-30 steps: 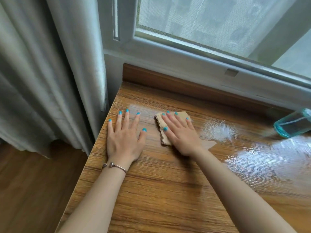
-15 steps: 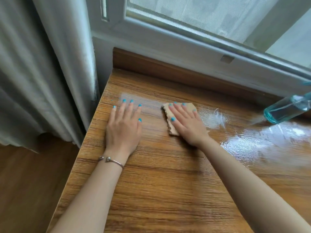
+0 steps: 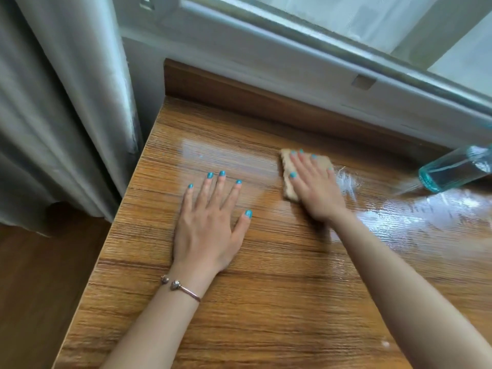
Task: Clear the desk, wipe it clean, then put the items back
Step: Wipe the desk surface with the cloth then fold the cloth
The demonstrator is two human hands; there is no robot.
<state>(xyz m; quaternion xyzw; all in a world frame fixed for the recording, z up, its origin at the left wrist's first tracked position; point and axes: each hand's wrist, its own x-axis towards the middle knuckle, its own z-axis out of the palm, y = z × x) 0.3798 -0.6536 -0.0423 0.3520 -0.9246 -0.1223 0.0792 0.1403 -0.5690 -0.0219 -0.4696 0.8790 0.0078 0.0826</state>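
My right hand [image 3: 314, 187] lies flat with straight fingers on a folded tan cloth [image 3: 288, 182], pressing it onto the wooden desk [image 3: 266, 302] near the back. To the left of the cloth, my left hand [image 3: 210, 225] rests palm down on the bare wood, fingers spread, holding nothing. Wet, shiny streaks cover the desk to the right of the cloth and behind my left hand.
A clear teal spray bottle [image 3: 452, 173] stands at the right edge of the view. A wooden back rail [image 3: 266, 102] and a window sill border the desk's far side. A grey curtain [image 3: 66, 102] hangs past the left edge, above the wooden floor [image 3: 40, 288].
My right hand has slid the cloth to the right and a little toward the back, away from my left hand. My left hand stays planted on the desk.
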